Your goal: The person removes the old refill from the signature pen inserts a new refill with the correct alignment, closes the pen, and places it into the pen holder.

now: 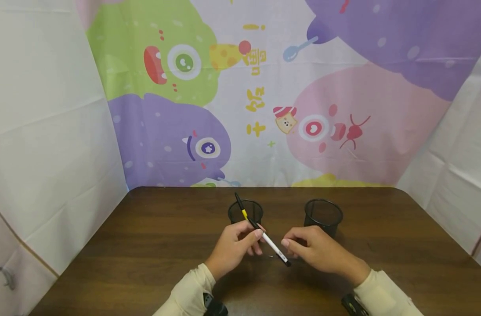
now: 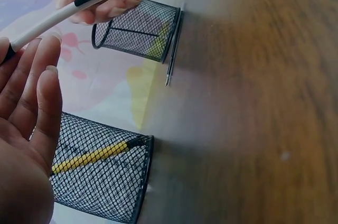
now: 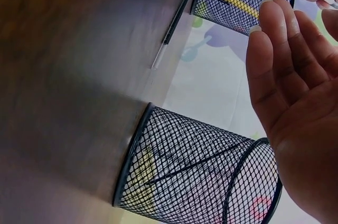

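Observation:
My left hand (image 1: 230, 248) pinches a white pen (image 1: 273, 248) with black ends between thumb and fingers, the pen slanting down to the right. Its clip end shows in the left wrist view. Beside that lower end is my right hand (image 1: 323, 252), fingers loosely bent, with nothing seen in its grasp. Just beyond the left hand stands a black mesh pen cup (image 2: 105, 182) holding a yellow and black pen (image 2: 92, 158). A thin dark pen refill (image 3: 171, 28) lies on the table between the cups.
A second black mesh cup (image 1: 323, 215) stands behind my right hand. The brown wooden table (image 1: 145, 254) ends at a cartoon-printed curtain (image 1: 256, 162) at the back. White cloth (image 1: 46, 109) hangs along the sides.

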Available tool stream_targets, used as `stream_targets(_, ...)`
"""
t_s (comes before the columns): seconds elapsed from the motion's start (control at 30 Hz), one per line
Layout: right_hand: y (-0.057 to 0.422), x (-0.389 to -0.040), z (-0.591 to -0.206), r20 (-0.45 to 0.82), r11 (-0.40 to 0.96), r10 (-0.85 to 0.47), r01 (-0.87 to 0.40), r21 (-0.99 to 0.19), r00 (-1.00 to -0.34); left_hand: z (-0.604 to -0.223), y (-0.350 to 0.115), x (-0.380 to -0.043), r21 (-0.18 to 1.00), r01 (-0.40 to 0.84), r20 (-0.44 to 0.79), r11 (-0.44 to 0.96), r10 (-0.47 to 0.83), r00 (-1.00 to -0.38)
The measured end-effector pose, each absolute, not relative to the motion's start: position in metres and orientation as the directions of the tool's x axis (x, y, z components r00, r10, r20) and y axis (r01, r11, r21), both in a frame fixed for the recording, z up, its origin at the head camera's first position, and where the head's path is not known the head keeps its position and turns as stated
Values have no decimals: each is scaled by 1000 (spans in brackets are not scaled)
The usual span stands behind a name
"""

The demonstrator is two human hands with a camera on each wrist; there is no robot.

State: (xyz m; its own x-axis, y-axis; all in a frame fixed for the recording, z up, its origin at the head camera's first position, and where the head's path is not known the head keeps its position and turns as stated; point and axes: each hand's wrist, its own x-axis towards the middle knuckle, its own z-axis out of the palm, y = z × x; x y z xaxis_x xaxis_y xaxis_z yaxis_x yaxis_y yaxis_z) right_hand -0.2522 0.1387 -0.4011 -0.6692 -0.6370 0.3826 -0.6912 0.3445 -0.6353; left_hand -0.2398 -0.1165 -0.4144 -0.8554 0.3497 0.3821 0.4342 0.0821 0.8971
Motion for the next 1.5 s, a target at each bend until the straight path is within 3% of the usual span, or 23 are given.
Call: stream_targets(1.5, 140, -251, -400, 355, 368, -650, -686, -627, -672, -401, -144, -252, 843, 529, 523, 93, 90, -848)
